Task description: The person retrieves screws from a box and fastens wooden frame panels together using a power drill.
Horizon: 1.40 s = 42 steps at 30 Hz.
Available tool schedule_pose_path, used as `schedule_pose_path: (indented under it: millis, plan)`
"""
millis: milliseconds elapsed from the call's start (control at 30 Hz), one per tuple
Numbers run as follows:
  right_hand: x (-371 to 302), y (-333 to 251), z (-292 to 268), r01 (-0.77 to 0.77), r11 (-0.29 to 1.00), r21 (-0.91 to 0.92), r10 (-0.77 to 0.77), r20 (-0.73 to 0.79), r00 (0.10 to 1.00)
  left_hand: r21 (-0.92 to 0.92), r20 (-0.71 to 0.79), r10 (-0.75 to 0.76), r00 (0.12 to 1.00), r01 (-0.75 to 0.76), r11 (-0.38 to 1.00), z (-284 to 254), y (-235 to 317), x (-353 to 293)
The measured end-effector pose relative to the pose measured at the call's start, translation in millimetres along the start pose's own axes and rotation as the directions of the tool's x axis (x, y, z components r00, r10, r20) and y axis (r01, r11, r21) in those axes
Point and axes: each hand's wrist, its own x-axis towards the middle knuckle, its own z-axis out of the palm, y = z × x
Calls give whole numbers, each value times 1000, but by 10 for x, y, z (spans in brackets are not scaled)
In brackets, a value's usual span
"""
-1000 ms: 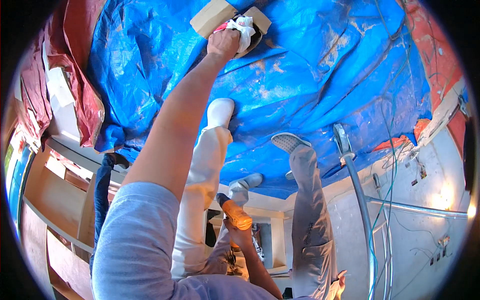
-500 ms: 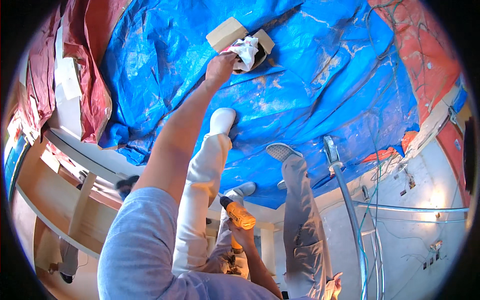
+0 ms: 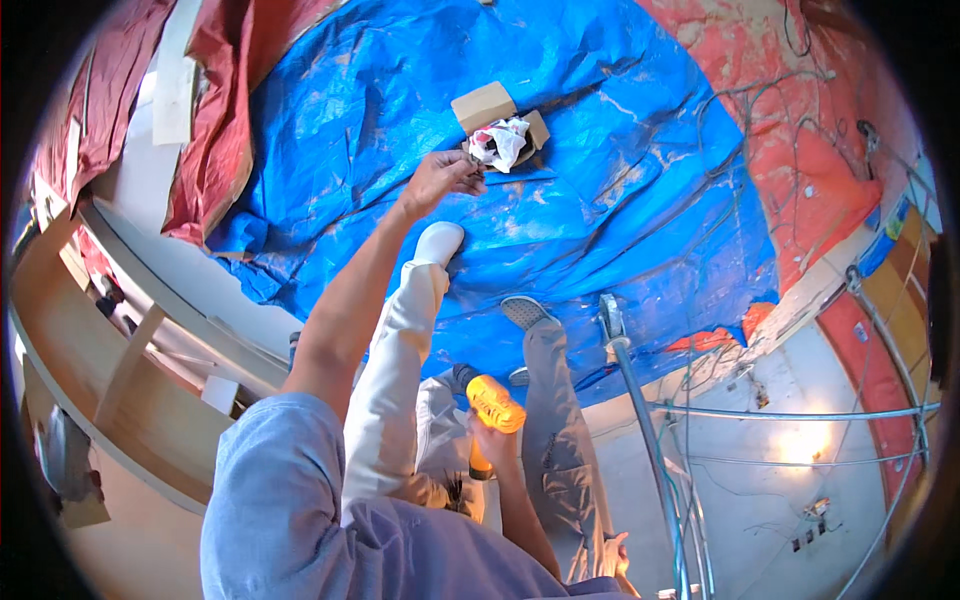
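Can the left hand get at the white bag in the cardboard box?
Likely yes: the left hand is right beside the cardboard box, whose visible flaps spread outward, and nothing visible covers the white bag. Whether that hand pinches something small is hard to tell.

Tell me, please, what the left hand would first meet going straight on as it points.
Likely the open cardboard box with the white bag, just ahead of the left hand; depth is unclear.
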Motion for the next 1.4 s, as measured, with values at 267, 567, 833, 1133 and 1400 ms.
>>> schedule_pose_path:
  millis: [267,567,833,1133,1400]
  plan:
    - [-62,-1315,-679,-217,973,77,218,0,976,-278,231,329,916,-262,924,757,1720,-1545]
    - [-419,-1975,-1116,220,969,-112,-215,55,975,-361,181,569,802,-485,797,1132,2850,-2949]
    - [-753,-3018,-1043,416,900,-132,-307,486,818,-264,-342,635,693,-719,643,855,2246,-4534]
    - [-1082,-3377,-274,727,669,-158,-303,834,460,-641,-632,275,724,-689,338,397,39,-5581]
    - [-2206,-3440,1476,840,529,-118,81,993,89,-483,-875,85,476,-852,-204,293,-1510,-6441]
